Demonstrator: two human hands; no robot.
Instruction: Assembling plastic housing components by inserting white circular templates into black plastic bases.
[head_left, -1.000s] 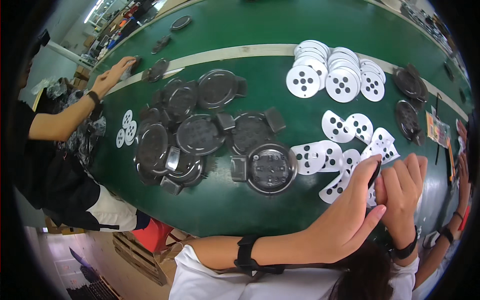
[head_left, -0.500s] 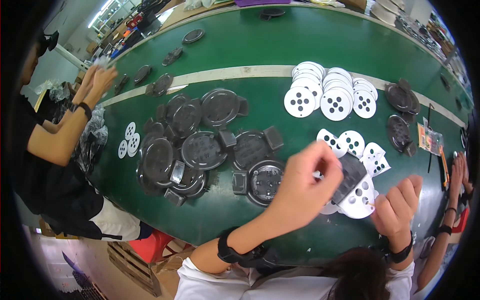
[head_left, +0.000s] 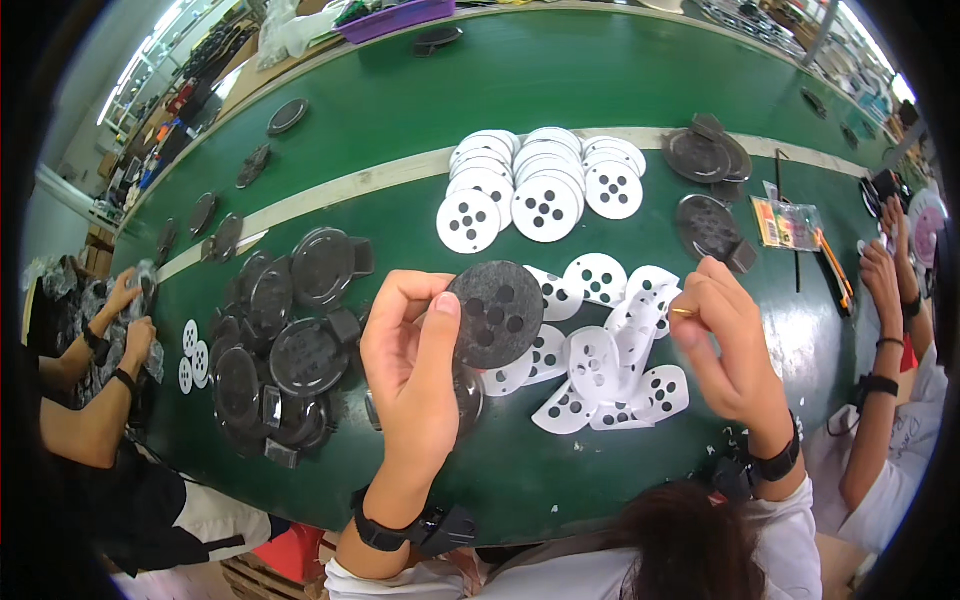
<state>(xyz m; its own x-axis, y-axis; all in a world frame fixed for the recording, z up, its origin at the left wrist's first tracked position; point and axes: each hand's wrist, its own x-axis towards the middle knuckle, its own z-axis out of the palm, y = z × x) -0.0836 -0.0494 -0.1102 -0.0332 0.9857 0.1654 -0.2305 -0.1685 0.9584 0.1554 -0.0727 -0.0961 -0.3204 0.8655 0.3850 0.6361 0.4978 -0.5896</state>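
Note:
In my left hand (head_left: 415,370), thumb and fingers pinch the left edge of a dark grey round pad (head_left: 483,338) with several holes, held up facing me. My right hand (head_left: 730,350) is closed, with a small thin brass-coloured piece (head_left: 683,312) sticking out from the fingers; the rest of it is hidden. Between my hands lies a loose heap of curled white discs with holes (head_left: 594,364). Behind my left hand sits a dark round part (head_left: 468,395), mostly covered. Farther back stand overlapping rows of flat white discs with dark holes (head_left: 545,207).
Dark round parts with side tabs (head_left: 308,357) are piled left, beside small white discs (head_left: 200,362). More dark parts (head_left: 708,226), a plastic packet (head_left: 786,223) and an orange-handled cutter (head_left: 833,270) lie right. Co-workers' hands (head_left: 135,315) (head_left: 882,280) are at both sides.
My view has swung right. The dark pad, tilted over a white disc before, is now raised upright in my left hand. The white disc beneath it is now among the curled heap.

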